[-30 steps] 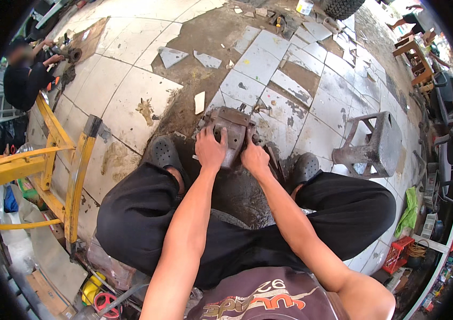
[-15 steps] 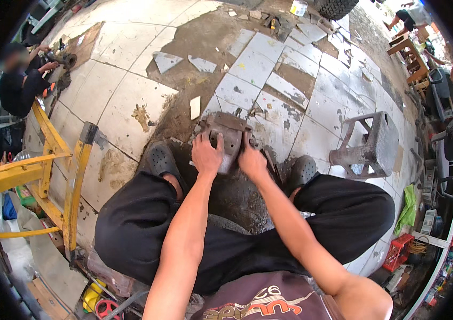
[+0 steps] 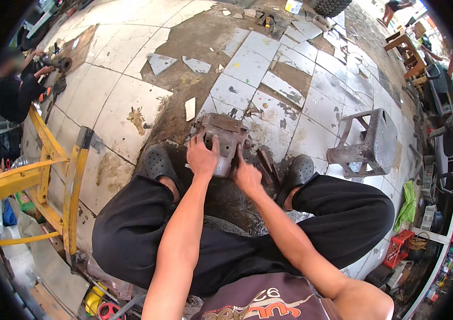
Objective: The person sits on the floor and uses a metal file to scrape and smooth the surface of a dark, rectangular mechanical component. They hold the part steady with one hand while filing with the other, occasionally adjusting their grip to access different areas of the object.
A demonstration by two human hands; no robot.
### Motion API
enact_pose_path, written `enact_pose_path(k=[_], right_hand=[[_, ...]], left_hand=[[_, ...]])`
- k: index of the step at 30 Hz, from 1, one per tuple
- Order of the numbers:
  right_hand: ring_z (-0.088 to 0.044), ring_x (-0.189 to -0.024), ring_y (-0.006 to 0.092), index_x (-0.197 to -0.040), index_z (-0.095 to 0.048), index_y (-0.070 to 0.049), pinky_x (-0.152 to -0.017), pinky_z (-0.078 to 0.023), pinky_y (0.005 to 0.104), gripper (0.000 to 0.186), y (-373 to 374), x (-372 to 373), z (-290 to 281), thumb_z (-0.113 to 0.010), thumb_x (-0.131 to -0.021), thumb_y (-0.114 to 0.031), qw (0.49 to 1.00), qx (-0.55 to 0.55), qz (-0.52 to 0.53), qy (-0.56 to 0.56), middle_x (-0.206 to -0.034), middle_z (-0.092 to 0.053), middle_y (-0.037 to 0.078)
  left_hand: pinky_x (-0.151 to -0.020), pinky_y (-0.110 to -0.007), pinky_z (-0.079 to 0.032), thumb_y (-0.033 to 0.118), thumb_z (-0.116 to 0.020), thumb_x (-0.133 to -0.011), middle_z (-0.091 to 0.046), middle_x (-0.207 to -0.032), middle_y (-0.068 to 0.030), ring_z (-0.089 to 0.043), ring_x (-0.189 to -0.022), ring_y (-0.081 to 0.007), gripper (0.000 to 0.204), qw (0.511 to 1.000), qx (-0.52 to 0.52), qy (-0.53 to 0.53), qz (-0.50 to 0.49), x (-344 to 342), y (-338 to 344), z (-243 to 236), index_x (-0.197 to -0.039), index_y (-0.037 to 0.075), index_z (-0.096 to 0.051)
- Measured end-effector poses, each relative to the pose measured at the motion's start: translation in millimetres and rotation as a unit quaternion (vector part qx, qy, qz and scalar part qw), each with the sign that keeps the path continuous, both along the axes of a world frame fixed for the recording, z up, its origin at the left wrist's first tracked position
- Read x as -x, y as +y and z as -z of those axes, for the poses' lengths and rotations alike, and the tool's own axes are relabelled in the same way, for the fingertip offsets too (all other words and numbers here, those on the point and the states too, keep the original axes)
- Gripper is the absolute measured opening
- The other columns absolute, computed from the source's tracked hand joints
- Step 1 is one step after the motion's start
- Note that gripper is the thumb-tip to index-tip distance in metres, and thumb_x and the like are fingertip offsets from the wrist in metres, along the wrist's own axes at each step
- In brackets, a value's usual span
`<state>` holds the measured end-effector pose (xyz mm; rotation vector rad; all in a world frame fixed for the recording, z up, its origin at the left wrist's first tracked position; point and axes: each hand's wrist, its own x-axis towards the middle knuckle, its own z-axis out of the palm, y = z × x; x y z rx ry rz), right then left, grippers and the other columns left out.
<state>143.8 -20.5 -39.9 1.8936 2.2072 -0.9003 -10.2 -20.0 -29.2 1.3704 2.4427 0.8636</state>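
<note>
A grimy, heavy-looking metal housing (image 3: 229, 143), boxy with bolt holes in its face, sits on the floor between my feet. My left hand (image 3: 203, 156) grips its left side, the fingers spread over the front face. On the other side my right hand (image 3: 248, 175) holds the right edge, one finger stretched up along it and the others partly hidden. A short stud (image 3: 233, 113) sticks up at the housing's far end. Dark metal bars (image 3: 267, 164) lie just right of it.
A dark plastic stool (image 3: 368, 141) stands at the right. Yellow steel frame (image 3: 71, 197) at the left. Broken tiles (image 3: 197, 64) lie on the floor ahead. Another person (image 3: 15, 90) sits at the far left, holding a metal part. A red crate (image 3: 399, 249) is at the lower right.
My right hand has slid slightly nearer to me and left along the housing's right edge. My left hand stays on the housing. The whole view has shifted a little.
</note>
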Motion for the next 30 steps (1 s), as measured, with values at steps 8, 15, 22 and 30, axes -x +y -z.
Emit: enact_pose_path(k=[8,15,22,30], right_hand=[[-0.07,-0.083,0.0459,-0.161,-0.011,-0.027,-0.078,-0.055,0.0562,0.085,-10.5,-3.0,0.6,-0.057,-0.089,-0.03,0.999,0.041,0.024,0.011,-0.088,-0.07,0.03],[-0.07,-0.08,0.0465,-0.161,-0.005,-0.024,-0.075,-0.056,0.0562,0.094,-14.9,-5.1,-3.7,-0.061,-0.087,-0.036,0.998,0.062,0.001,0.01,-0.087,-0.07,0.03],[-0.072,-0.087,0.0405,-0.161,-0.01,-0.017,-0.08,-0.057,0.0504,0.1,9.8,-8.9,-3.3,-0.07,-0.082,-0.03,0.997,0.034,-0.047,-0.043,-0.093,-0.072,0.024],[-0.071,-0.087,0.0437,-0.159,-0.022,-0.015,-0.079,-0.056,0.0534,0.088,4.5,-9.3,18.1,-0.062,-0.081,-0.013,0.999,0.012,-0.034,-0.012,-0.092,-0.071,0.027]], left_hand=[[-0.095,-0.049,-0.047,0.041,-0.063,-0.092,-0.064,-0.117,-0.0212,-0.058,-0.112,-0.0396,0.047,1.0,0.0,0.006,0.0,-2.3,-0.7,-0.1,-0.115,-0.001,-0.064],[-0.095,-0.049,-0.047,0.04,-0.062,-0.092,-0.064,-0.115,-0.0223,-0.058,-0.111,-0.0405,0.048,1.0,-0.018,0.017,-0.004,-0.2,2.1,6.3,-0.115,-0.002,-0.064],[-0.095,-0.049,-0.048,0.04,-0.064,-0.091,-0.064,-0.115,-0.0214,-0.058,-0.111,-0.0401,0.048,1.0,-0.012,-0.005,0.002,-2.7,-1.9,0.5,-0.114,-0.002,-0.064],[-0.096,-0.048,-0.047,0.04,-0.064,-0.091,-0.064,-0.116,-0.0208,-0.058,-0.112,-0.0393,0.046,1.0,0.002,-0.004,-0.002,-4.9,1.4,-2.0,-0.115,0.001,-0.065]])
